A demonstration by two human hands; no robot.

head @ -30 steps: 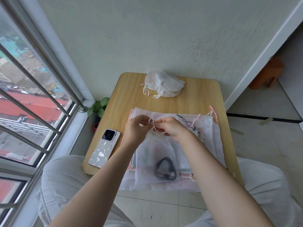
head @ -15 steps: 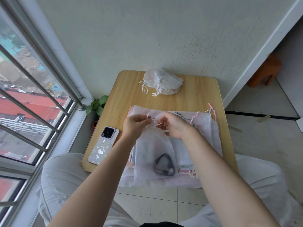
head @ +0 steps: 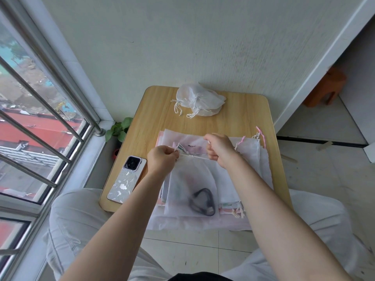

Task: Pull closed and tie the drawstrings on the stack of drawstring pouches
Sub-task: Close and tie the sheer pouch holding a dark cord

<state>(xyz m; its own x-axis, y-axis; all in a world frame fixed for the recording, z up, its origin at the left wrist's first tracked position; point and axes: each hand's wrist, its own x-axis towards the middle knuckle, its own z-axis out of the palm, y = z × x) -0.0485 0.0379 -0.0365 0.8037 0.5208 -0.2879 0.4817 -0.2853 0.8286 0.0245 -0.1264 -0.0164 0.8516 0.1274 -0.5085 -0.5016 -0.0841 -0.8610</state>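
Here we see the top white pouch [head: 192, 185], holding a dark cable [head: 202, 201], lying on the stack of flat pouches [head: 253, 159] at the near edge of the wooden desk [head: 243, 116]. The left hand [head: 161, 159] and right hand [head: 220, 149] each keep a closed grip on a drawstring [head: 194, 156] end, the cord taut between them. Tied pouches [head: 199, 101] rest at the far edge; a phone [head: 126, 179] lies left.
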